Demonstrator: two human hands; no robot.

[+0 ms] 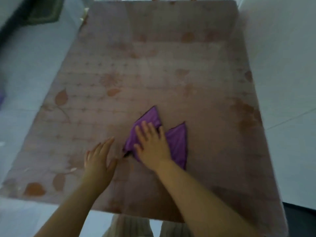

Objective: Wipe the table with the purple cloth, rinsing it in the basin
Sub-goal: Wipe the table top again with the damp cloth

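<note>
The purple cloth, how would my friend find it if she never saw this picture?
Look at the big pinkish table with faded leaf patterns. Toward the person's side of it, the right hand presses flat on the purple cloth, with the left hand just beside it. It is the only bright purple thing on the table.

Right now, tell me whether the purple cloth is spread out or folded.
Folded, not spread: the purple cloth lies on the table in overlapping layers, two pointed corners showing, under the flat right hand.
</note>
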